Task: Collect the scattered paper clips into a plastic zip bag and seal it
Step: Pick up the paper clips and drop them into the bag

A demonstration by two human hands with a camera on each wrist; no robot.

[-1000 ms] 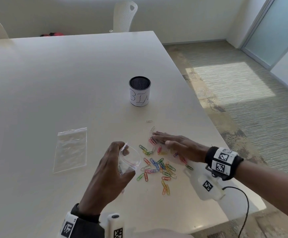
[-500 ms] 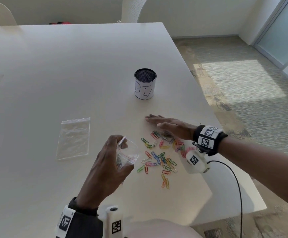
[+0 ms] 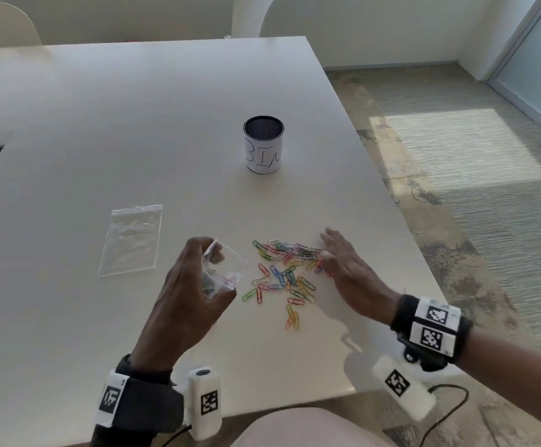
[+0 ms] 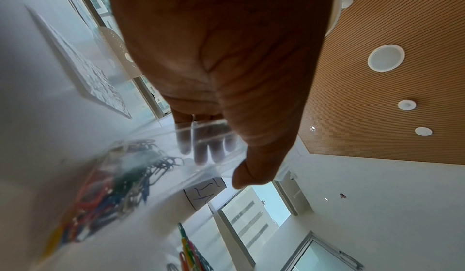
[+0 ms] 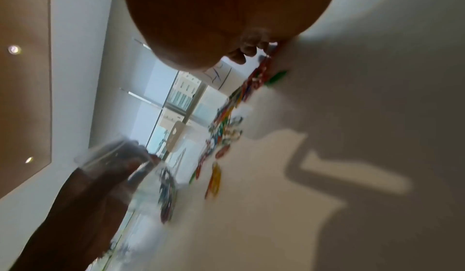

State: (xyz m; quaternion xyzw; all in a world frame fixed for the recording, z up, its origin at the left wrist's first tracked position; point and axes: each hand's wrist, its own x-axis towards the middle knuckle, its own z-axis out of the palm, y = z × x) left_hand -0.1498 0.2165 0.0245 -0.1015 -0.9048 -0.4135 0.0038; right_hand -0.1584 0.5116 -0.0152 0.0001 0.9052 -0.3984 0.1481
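Paper clips (image 3: 283, 272), coloured wire ones in red, green, blue, yellow and pink, lie scattered on the pale rectangular table (image 3: 101, 124), just to the right of the left hand (image 3: 187, 295). That hand curls its fingers and thumb round a small clear plastic zip bag with a red seal line (image 3: 222, 274), holding it raised with the mouth gaping toward the clips; the left wrist view shows a bunch of clips already inside the bag. The right hand (image 3: 348, 269) rests flat on the table with its fingers extended and gripping nothing, its inner edge touching the far-right clips, which are bunched into a row.

Step in hand, as judged: gathering, with the flat hand raking clips into a heap; collection is partly done and sealing not yet begun. The next move calls for the right hand to pinch up or sweep the heap into the open mouth, while the left keeps that mouth wide.

Also shown: a second clear flat zip bag (image 3: 132, 238) lying left of the hands, and a black mesh cup wrapped in white lettered paper (image 3: 263, 145) standing farther back.
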